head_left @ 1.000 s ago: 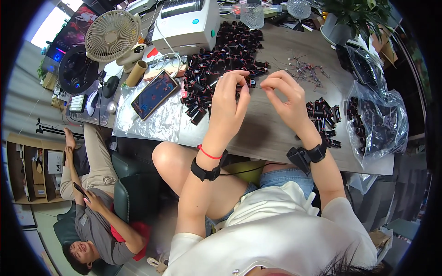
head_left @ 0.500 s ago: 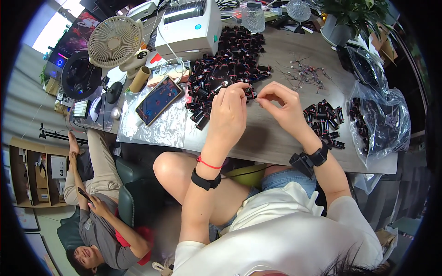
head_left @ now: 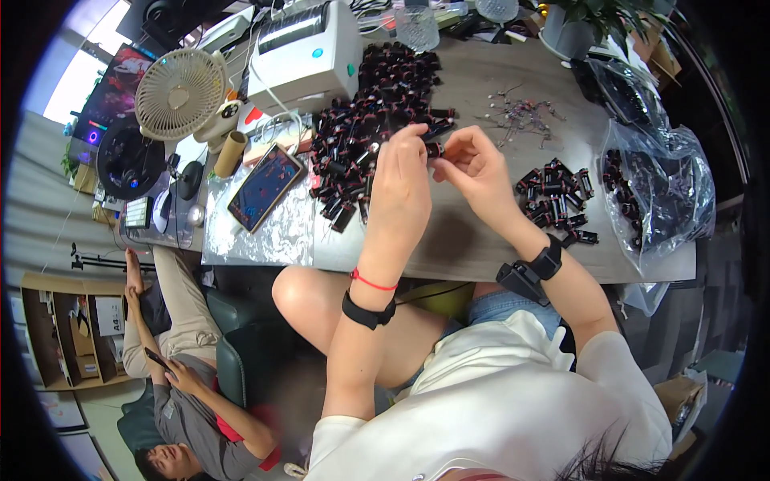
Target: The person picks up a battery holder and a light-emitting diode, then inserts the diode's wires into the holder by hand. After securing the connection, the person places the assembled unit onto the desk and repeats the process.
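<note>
Over the desk, my left hand [head_left: 403, 175] is closed, its fingers bent around one end of a small black cylinder [head_left: 434, 150] with a reddish rim. From the other side, my right hand [head_left: 479, 171] pinches at the same cylinder with thumb and forefinger; part of it is hidden by the fingers. Behind and left of my hands spreads a large heap of similar black cylinders [head_left: 341, 148]. A smaller group of black cylinders [head_left: 557, 196] lies to the right of my right hand. Farther back is a loose tangle of thin wire-like pieces [head_left: 525, 114].
A phone [head_left: 267, 188] lies on clear plastic at left, near a cardboard tube [head_left: 231, 154], a fan [head_left: 180, 94] and a white printer [head_left: 298, 60]. At right sit a clear bag of cylinders [head_left: 662, 188] and a potted plant [head_left: 568, 36]. Another person [head_left: 200, 385] sits at lower left holding a phone.
My right hand has moved closer to my left, its fingers now at the black cylinder rather than a little apart from it. The whole view has shifted slightly.
</note>
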`<state>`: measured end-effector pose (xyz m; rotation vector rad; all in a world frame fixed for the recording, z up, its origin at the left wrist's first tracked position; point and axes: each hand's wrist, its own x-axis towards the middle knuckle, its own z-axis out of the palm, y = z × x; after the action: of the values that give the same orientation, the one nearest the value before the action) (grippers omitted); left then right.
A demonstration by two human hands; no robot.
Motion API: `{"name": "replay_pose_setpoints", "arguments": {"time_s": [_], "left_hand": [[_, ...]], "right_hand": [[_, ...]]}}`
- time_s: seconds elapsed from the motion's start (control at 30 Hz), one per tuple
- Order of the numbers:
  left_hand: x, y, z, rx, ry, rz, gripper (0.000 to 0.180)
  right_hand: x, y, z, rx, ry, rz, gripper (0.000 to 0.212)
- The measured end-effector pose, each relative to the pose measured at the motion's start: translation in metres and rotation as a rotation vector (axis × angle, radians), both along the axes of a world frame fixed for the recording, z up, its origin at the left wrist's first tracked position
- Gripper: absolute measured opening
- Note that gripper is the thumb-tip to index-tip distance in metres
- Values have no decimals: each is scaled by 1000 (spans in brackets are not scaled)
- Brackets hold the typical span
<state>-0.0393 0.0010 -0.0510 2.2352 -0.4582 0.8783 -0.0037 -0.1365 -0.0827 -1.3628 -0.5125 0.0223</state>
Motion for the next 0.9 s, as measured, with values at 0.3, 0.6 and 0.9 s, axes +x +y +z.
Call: {"name": "replay_pose_setpoints", "arguments": {"time_s": [0.3, 0.6, 0.9], "left_hand": [[-8, -1, 5, -20, 124, 82, 9], [-6, 0, 1, -106, 111, 37, 12], [-9, -5, -3, -150, 83, 102, 10]], "right_hand": [[1, -9, -5, -49, 6, 154, 42], [-11, 3, 6, 203, 88, 145, 31], [-8, 2, -4, -77, -153, -48, 26]]}}
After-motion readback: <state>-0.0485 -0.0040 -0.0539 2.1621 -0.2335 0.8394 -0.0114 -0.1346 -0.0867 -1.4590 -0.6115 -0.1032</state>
